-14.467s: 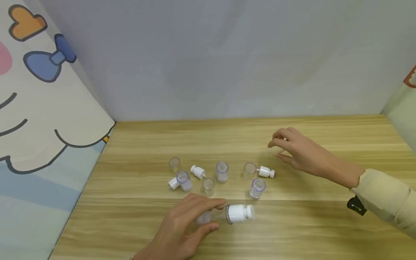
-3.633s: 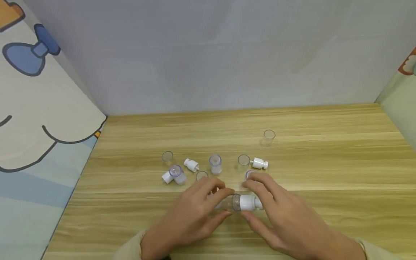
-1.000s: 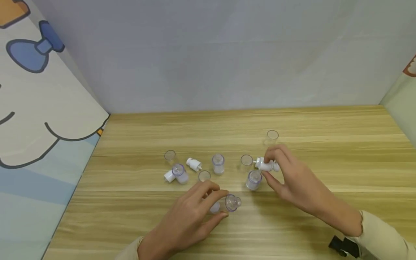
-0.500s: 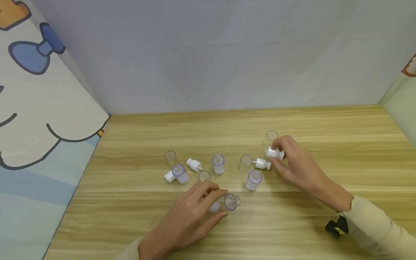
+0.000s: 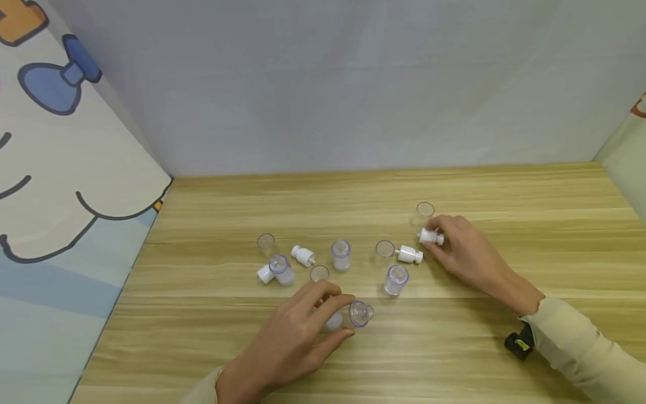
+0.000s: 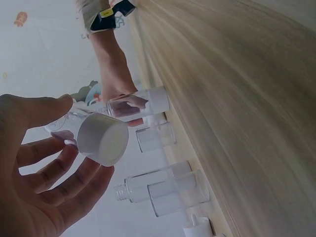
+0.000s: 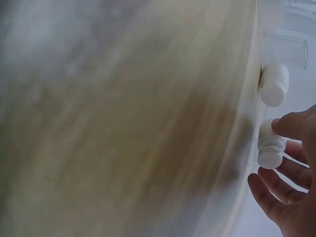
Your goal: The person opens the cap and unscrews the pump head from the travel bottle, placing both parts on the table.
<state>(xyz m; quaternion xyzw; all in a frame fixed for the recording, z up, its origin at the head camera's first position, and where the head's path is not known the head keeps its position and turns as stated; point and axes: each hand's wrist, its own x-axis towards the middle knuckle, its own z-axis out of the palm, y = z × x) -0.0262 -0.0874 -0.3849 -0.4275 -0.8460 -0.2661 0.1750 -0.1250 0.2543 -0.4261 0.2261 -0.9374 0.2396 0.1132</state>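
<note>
My left hand (image 5: pixel 290 339) grips a clear bottle (image 5: pixel 360 314) on its side, the open threaded neck pointing right; in the left wrist view its white base (image 6: pixel 104 139) faces the camera. Off to the right, my right hand (image 5: pixel 469 258) pinches a white pump head (image 5: pixel 430 236) between thumb and fingers, low at the table; in the right wrist view the thumb lies on this pump (image 7: pixel 269 143) and the other fingers are spread apart. A second white pump head (image 5: pixel 410 255) lies just left of it, beside a clear cap (image 5: pixel 385 250).
Three clear bottles (image 5: pixel 341 256) with purplish shoulders stand on the wooden table (image 5: pixel 454 359). Other clear caps (image 5: pixel 425 210) stand among them, one partly behind my left hand. Two more white pump heads (image 5: pixel 303 255) lie at the left. A grey wall (image 5: pixel 353 101) rises behind.
The right hand carried the white pump head from above the other pump, back and right, then down to the table. Earlier this pump sat on the left hand's bottle. The left hand stays put.
</note>
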